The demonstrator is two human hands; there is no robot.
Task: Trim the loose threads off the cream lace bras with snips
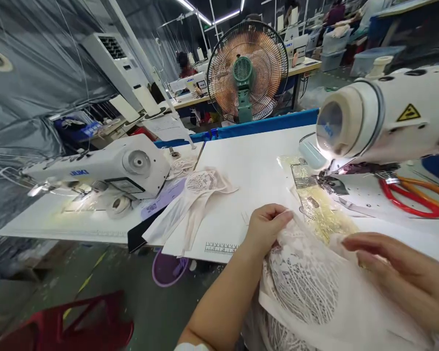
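A piece of pale lace fabric (307,287) lies bunched at the front edge of the white sewing table (249,180). My left hand (265,226) is closed, pinching the upper left edge of the lace fabric. My right hand (406,275) rests on the fabric's right side, fingers together and pointing left, pressing it down. Its far edge reaches toward the needle area (327,183) of the white sewing machine (384,117), lit by the machine's lamp. A strip of yellowish lace (322,209) lies under the presser foot.
Red and orange scissors (413,195) lie right of the needle. More lace pieces (193,200) sit at the table's left edge. A second sewing machine (106,168) stands left, a floor fan (247,73) behind. A red stool (66,324) and purple bin (168,268) are below.
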